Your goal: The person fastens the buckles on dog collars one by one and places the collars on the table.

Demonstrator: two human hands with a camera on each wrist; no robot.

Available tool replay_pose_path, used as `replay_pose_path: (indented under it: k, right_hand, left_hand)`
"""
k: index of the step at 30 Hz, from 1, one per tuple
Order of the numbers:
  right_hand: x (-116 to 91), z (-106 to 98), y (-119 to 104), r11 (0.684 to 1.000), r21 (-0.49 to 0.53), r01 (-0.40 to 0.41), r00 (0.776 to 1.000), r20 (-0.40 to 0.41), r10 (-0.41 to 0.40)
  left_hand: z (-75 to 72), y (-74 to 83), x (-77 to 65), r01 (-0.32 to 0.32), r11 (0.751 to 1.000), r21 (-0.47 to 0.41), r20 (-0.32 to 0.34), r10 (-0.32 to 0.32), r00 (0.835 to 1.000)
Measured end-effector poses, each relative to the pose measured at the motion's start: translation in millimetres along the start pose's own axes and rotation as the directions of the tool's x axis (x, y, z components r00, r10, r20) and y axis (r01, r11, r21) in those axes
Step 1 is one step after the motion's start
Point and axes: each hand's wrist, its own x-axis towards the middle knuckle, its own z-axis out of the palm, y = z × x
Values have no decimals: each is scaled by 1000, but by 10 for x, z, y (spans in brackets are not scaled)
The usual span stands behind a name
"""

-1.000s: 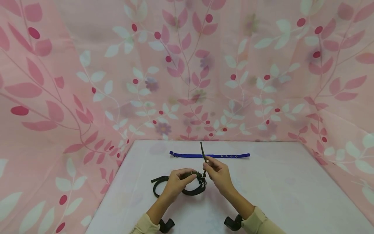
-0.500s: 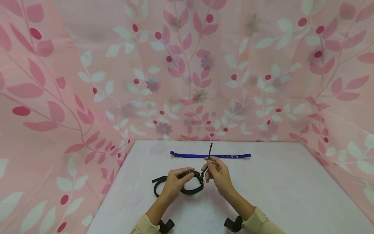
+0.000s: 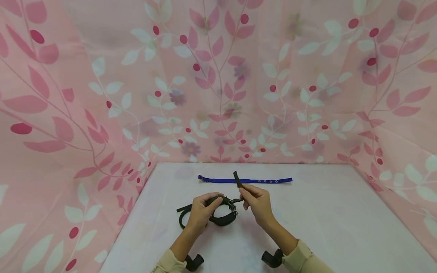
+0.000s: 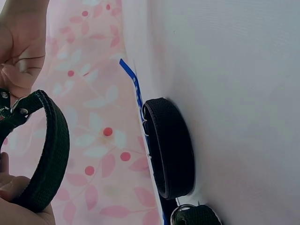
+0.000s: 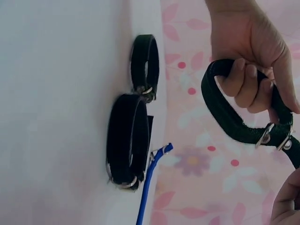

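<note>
A dark green fabric collar (image 5: 220, 115) with metal buckle hardware is held above the table between both hands. My left hand (image 3: 201, 212) grips its looped band, fingers curled through the loop in the right wrist view. With thumb and fingers, my right hand (image 3: 257, 203) pinches the collar's free strap end (image 3: 237, 178), which sticks up above the fingertips. On the table stand two more buckled collars, a black one (image 5: 119, 136) and a smaller dark green one (image 5: 139, 61). Part of the smaller one is hidden behind my left hand in the head view.
A blue collar (image 3: 223, 181) with eyelets lies stretched across the back of the white table (image 3: 324, 212). Black wrist-worn devices (image 3: 194, 262) sit under both forearms. Pink leaf-patterned cloth (image 3: 218, 94) encloses the back and sides.
The right hand keeps its pinch on the strap and has shifted slightly right and down. The strap end leaned right half a second ago and now tilts left. The left hand has barely moved.
</note>
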Motion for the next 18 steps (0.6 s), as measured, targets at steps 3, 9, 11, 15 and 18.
replay_pose_path:
  k: [3, 9, 11, 15, 18]
  right_hand:
    - [-15, -3, -21, 992, -122, 37, 998, 47, -32]
    - [-81, 75, -283, 869, -387, 310, 950, 162, -267]
    - [-59, 66, -266, 814, -436, 385, 922, 221, -318]
    - [-2, -1, -112, 775, -469, 423, 897, 338, -285]
    - [7, -28, -79, 764, -494, 415, 895, 373, -245]
  left_hand:
    - [-15, 6, 1, -12, 1000, 8, -4, 12, 1000]
    - [-52, 52, -7, -55, 998, 35, -22, 56, 998]
    - [-70, 74, -4, -67, 997, 35, -17, 67, 998]
    - [-112, 77, -1, -67, 997, 26, -3, 67, 998]
    - [-126, 58, -2, -68, 997, 25, 6, 68, 998]
